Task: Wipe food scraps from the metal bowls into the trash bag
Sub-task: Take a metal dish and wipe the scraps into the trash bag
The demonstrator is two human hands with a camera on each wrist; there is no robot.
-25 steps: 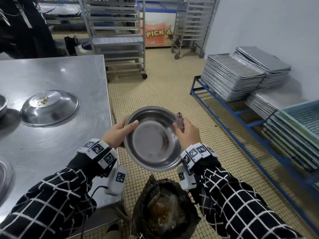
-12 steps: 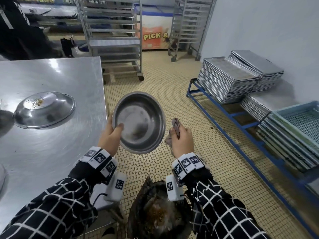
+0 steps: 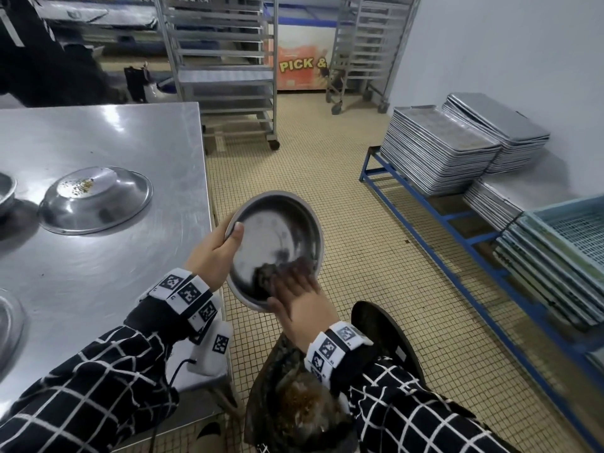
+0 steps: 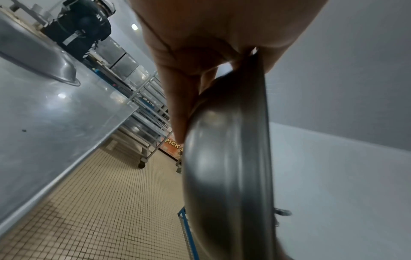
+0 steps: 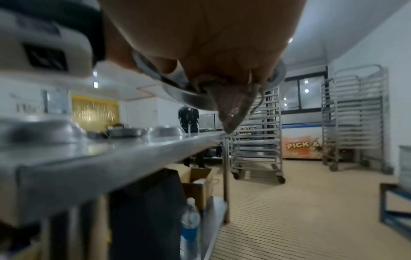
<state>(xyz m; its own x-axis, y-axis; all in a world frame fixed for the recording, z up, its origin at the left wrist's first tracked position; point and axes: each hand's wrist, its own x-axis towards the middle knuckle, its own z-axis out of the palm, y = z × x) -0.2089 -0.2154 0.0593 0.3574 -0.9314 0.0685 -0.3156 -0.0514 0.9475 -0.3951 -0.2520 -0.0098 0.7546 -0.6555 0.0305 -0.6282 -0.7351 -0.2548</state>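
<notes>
Holds 1 metal bowl [image 3: 277,237] tilted on edge in the left hand [image 3: 212,256], thumb hooked over the rim, open face turned toward the right hand [image 3: 300,295]. Presses a bunched cloth [image 3: 263,276], pinched in blurred right fingers, against the bowl's low near wall. Hangs that low lip over the open trash bag [image 3: 385,335], just beneath the right wrist; probably calls for 1 downward sweep toward the body.

"PICK &" in yellow letters on the orange-fronted chest freezer [image 3: 302,65].
</notes>
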